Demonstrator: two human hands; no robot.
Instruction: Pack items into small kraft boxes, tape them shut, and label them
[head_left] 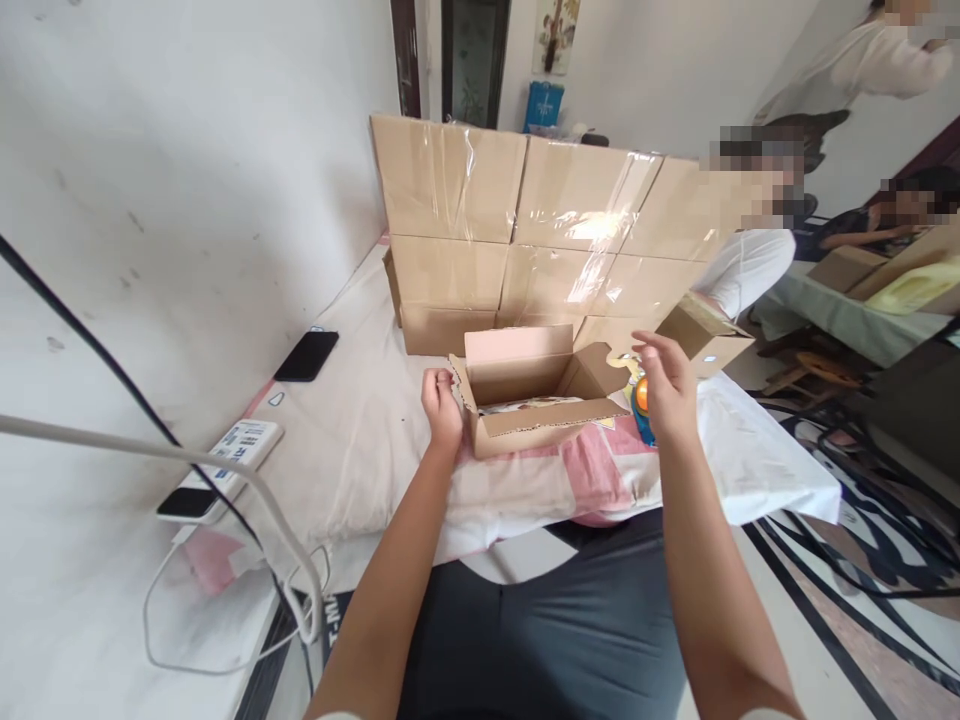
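A small open cardboard box (529,442) sits on the cloth-covered table in front of me, its flaps raised. Something pale with printed patches (536,404) lies inside, mostly hidden by the front flap. My left hand (442,405) is at the box's left end, fingers curled on the edge of the side flap. To the right of the box, my right hand (671,385) is raised with fingers slightly bent and apart, holding nothing that I can see. Just beside it is a blue object with an orange round part (643,397), partly covered by the hand; its kind is unclear.
Taped cardboard boxes (442,200) form a wall behind the open box. A black phone (306,356), a white power strip-like block (244,450) and cables lie on the left. Another carton (712,345) is at the right, near a person's white sleeve (754,265).
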